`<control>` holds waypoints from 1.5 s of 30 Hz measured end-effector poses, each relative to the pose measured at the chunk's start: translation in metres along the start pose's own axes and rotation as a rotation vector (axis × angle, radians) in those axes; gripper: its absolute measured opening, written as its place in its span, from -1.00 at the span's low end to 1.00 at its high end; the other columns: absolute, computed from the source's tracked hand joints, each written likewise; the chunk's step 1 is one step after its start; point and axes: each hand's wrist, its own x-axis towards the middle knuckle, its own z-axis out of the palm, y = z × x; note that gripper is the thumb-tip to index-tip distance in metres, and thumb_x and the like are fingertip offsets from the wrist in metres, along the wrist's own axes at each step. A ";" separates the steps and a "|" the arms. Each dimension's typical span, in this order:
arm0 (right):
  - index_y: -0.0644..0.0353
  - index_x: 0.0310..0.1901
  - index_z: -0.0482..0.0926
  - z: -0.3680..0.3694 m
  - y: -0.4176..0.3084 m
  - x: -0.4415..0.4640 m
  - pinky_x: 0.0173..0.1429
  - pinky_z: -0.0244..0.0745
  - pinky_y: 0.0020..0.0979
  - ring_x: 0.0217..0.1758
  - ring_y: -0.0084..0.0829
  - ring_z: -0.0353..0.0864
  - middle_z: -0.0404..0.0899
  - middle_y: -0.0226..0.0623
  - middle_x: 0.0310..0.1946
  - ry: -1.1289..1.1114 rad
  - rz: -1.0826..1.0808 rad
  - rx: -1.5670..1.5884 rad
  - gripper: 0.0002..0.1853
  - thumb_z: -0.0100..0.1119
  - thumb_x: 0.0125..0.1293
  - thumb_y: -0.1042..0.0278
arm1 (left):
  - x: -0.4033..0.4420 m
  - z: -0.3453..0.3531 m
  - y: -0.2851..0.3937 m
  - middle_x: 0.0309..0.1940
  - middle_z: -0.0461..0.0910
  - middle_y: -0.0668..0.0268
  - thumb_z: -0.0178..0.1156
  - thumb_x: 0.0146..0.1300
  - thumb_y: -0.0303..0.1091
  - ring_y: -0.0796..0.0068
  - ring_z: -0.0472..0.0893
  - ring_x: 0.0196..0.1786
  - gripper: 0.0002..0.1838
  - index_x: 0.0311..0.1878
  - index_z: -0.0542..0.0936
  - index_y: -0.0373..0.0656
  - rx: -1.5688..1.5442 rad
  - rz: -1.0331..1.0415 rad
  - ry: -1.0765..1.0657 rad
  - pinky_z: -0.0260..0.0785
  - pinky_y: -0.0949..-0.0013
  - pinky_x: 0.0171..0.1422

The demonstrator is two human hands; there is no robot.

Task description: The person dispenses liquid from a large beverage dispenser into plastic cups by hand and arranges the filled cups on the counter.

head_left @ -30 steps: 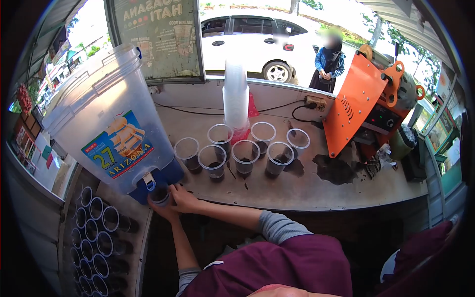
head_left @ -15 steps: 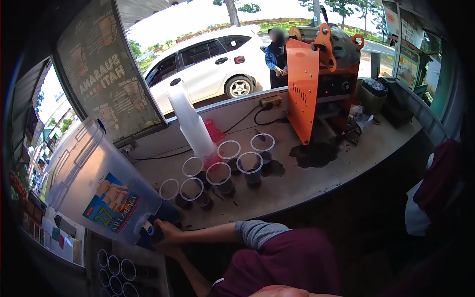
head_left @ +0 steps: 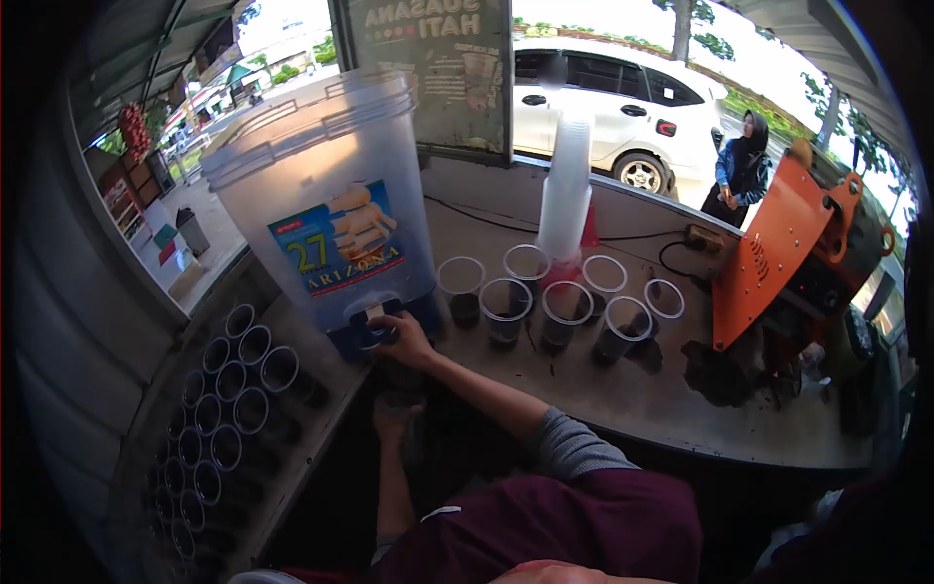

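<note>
A large clear plastic dispenser with a blue base and an "Arizona 27" label stands at the counter's corner. My right hand has its fingers closed on the dispenser's tap, low on the front. Below it, in shadow, my left hand is wrapped round what looks like a clear plastic cup, under the tap. To the right of the dispenser stand several clear cups with dark contents. Behind them rises a tall stack of clear cups on a red holder.
Rows of cups with dark contents fill the left counter. An orange machine stands on the right, beside a dark wet patch. A cable runs along the back wall. Outside are a person and a white car.
My view has swung left, so the dispenser sits nearer the middle and more of the left counter's cups show. My right hand stays at the tap; my left hand now shows more clearly below it.
</note>
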 end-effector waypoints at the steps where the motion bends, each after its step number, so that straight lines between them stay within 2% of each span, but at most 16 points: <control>1: -0.07 -0.09 0.57 0.000 0.003 0.000 -0.07 0.42 -0.37 -0.19 -0.27 0.46 0.41 -0.20 -0.25 -0.007 -0.030 -0.033 -0.44 0.46 -0.29 0.35 | -0.010 -0.003 0.005 -0.25 0.54 0.20 0.54 -0.44 -0.21 0.38 0.53 -0.19 -0.26 -0.11 0.44 -0.29 -0.054 -0.040 0.017 0.38 0.36 -0.09; 4: -0.04 -0.08 0.56 -0.002 0.001 -0.003 -0.05 0.42 -0.37 -0.10 -0.25 0.47 0.44 -0.19 -0.19 0.010 -0.058 -0.027 -0.44 0.45 -0.27 0.40 | -0.033 -0.021 0.032 -0.27 0.55 0.20 0.55 -0.45 -0.20 0.39 0.53 -0.20 -0.27 -0.13 0.44 -0.26 0.020 -0.170 0.078 0.39 0.35 -0.11; 6: -0.07 -0.08 0.56 -0.003 -0.003 -0.004 0.04 0.38 -0.30 -0.06 -0.19 0.45 0.41 -0.16 -0.17 0.010 -0.094 -0.033 -0.45 0.43 -0.25 0.39 | -0.043 -0.026 0.026 -0.25 0.54 0.20 0.55 -0.46 -0.24 0.43 0.53 -0.21 -0.29 -0.15 0.43 -0.25 -0.084 -0.277 0.029 0.40 0.37 -0.09; 10: -0.03 -0.09 0.56 -0.004 -0.008 -0.005 0.06 0.36 -0.30 -0.04 -0.18 0.45 0.42 -0.15 -0.15 -0.010 -0.064 -0.011 -0.46 0.43 -0.25 0.40 | -0.070 -0.031 0.026 -0.21 0.53 0.19 0.52 -0.36 -0.35 0.44 0.53 -0.18 -0.37 -0.16 0.41 -0.24 -0.171 -0.292 -0.015 0.41 0.37 -0.06; 12: 0.02 -0.08 0.56 -0.003 -0.008 -0.004 0.00 0.40 -0.34 -0.04 -0.23 0.47 0.46 -0.17 -0.15 0.013 -0.074 -0.034 -0.46 0.43 -0.25 0.42 | -0.083 -0.030 0.025 -0.13 0.52 0.18 0.43 -0.27 -0.50 0.42 0.54 -0.13 -0.43 -0.11 0.40 -0.24 -0.524 -0.347 -0.127 0.42 0.37 -0.01; 15: 0.03 -0.09 0.56 -0.002 -0.006 -0.004 0.03 0.38 -0.32 -0.04 -0.20 0.46 0.44 -0.16 -0.15 0.009 -0.106 -0.032 -0.46 0.43 -0.25 0.42 | -0.100 -0.027 0.019 -0.07 0.51 0.17 0.37 -0.22 -0.59 0.39 0.54 -0.09 -0.45 -0.07 0.39 -0.24 -0.719 -0.311 -0.168 0.42 0.35 0.01; 19: 0.02 -0.09 0.55 -0.003 -0.009 -0.004 0.05 0.36 -0.30 -0.05 -0.18 0.45 0.44 -0.16 -0.16 0.002 -0.101 0.007 -0.46 0.43 -0.26 0.42 | -0.111 -0.017 0.006 -0.06 0.51 0.18 0.35 -0.21 -0.59 0.39 0.54 -0.07 -0.45 -0.05 0.39 -0.25 -0.729 -0.374 -0.154 0.41 0.35 0.03; 21: 0.02 -0.09 0.55 -0.003 -0.008 -0.004 0.04 0.36 -0.31 -0.05 -0.19 0.45 0.44 -0.17 -0.16 0.000 -0.096 0.003 -0.46 0.43 -0.26 0.42 | -0.110 -0.013 0.009 -0.08 0.52 0.20 0.35 -0.17 -0.56 0.40 0.54 -0.07 -0.47 -0.05 0.40 -0.24 -0.564 -0.350 -0.088 0.40 0.35 0.04; 24: 0.03 -0.11 0.55 0.001 -0.006 -0.005 0.02 0.37 -0.33 -0.07 -0.20 0.45 0.44 -0.17 -0.16 0.027 -0.118 -0.002 -0.48 0.43 -0.25 0.41 | -0.109 -0.008 0.014 -0.11 0.53 0.21 0.35 -0.16 -0.53 0.40 0.53 -0.07 -0.49 -0.06 0.41 -0.23 -0.556 -0.363 -0.087 0.39 0.35 0.05; 29: 0.11 -0.23 0.58 0.009 -0.002 -0.004 -0.05 0.39 -0.34 -0.13 -0.22 0.49 0.47 -0.16 -0.21 0.098 0.000 0.079 -0.61 0.43 -0.21 0.40 | -0.112 -0.004 0.018 -0.14 0.54 0.23 0.37 -0.17 -0.51 0.42 0.53 -0.07 -0.51 -0.09 0.43 -0.22 -0.581 -0.390 -0.070 0.39 0.35 0.04; 37: 0.14 -0.28 0.59 0.013 -0.016 -0.012 -0.09 0.40 -0.35 -0.15 -0.25 0.51 0.48 -0.14 -0.19 0.138 0.068 0.111 -0.66 0.44 -0.19 0.38 | -0.115 -0.011 0.014 -0.16 0.54 0.27 0.36 -0.16 -0.48 0.42 0.53 -0.08 -0.54 -0.11 0.44 -0.20 -0.519 -0.417 -0.072 0.36 0.37 0.06; 45: 0.14 -0.27 0.59 0.009 -0.021 -0.019 -0.06 0.40 -0.36 -0.14 -0.24 0.51 0.49 -0.12 -0.19 0.100 0.069 0.109 -0.64 0.44 -0.19 0.40 | -0.111 -0.013 0.023 -0.12 0.51 0.25 0.34 -0.14 -0.47 0.41 0.50 -0.03 -0.46 0.00 0.42 -0.19 -0.549 -0.439 -0.116 0.34 0.37 0.08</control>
